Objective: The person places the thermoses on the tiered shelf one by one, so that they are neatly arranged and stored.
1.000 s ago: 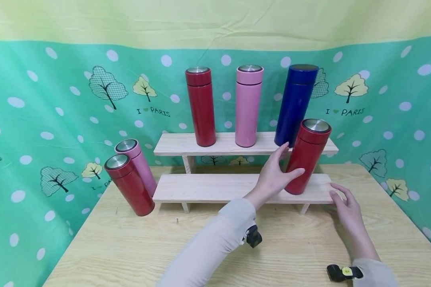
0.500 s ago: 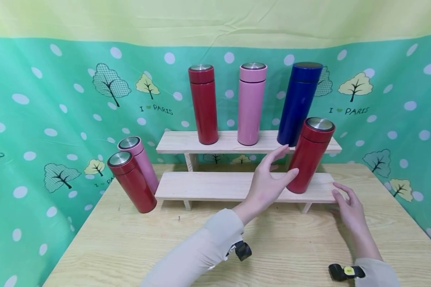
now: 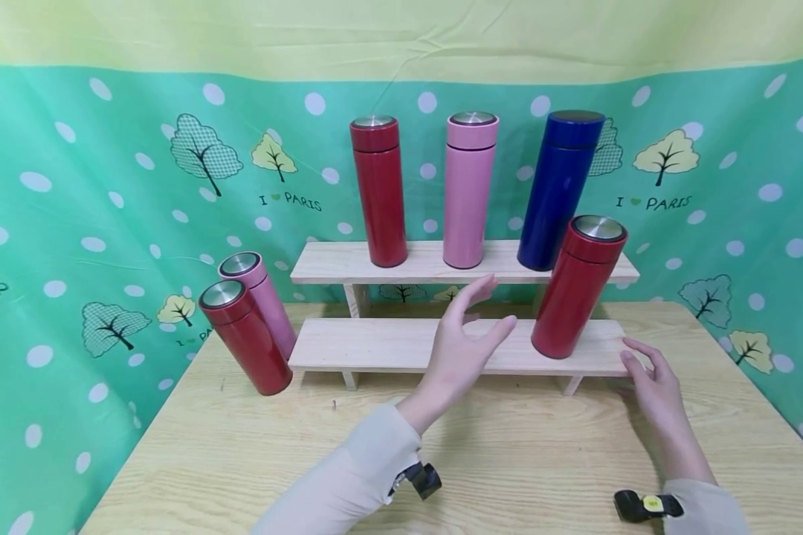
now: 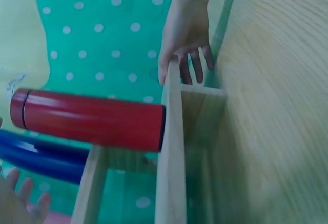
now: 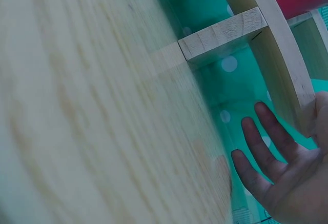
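Observation:
My left hand is in the air over the lower shelf board, thumb and fingers spread, holding nothing. To its right a red thermos with a silver-topped lid stands on the board's right part, apart from the hand. At the board's right end my right hand grips the wooden two-tier shelf with thumb and forefinger. In the right wrist view the other fingers stretch out below the board. The left wrist view shows the red thermos with the blue thermos behind it.
On the upper tier stand a red thermos, a pink thermos and a blue thermos. Left of the shelf, another red thermos stands before a pink one on the wooden table. A green printed cloth hangs behind.
My left hand has come off the red thermos on the lower board and moved left. That thermos stays where it was. The right hand keeps its place at the board's end.

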The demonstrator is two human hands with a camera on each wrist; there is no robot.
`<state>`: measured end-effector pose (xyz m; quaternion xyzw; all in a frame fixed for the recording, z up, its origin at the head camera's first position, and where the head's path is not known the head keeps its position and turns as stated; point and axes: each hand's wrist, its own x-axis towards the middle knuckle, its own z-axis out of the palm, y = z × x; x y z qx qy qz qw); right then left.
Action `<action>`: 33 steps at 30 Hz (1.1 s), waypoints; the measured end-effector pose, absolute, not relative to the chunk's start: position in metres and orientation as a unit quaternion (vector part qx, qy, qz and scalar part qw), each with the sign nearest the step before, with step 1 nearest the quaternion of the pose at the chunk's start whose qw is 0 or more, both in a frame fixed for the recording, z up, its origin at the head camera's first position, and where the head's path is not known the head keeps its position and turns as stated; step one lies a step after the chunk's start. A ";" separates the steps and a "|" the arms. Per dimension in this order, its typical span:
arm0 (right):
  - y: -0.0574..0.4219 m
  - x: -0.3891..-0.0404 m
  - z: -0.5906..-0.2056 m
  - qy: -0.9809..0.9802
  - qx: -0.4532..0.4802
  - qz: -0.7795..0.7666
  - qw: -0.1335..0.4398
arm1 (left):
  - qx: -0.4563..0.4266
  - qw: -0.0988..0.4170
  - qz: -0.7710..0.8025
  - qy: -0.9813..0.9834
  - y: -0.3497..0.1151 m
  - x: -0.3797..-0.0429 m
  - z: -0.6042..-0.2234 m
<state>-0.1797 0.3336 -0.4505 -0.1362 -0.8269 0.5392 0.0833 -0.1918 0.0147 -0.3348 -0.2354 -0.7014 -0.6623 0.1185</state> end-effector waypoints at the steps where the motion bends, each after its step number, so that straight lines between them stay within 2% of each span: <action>1: 0.334 -0.180 -0.450 -0.826 -0.133 0.541 0.086 | -0.230 0.119 -0.664 -0.701 0.011 -0.192 -0.337; 13: 0.329 -0.179 -0.448 -0.824 -0.136 0.546 0.064 | -0.182 0.142 -0.665 -0.710 -0.035 -0.191 -0.354; 33: 0.328 -0.176 -0.449 -0.798 -0.112 0.585 0.092 | -0.131 0.190 -0.655 -0.720 -0.105 -0.180 -0.366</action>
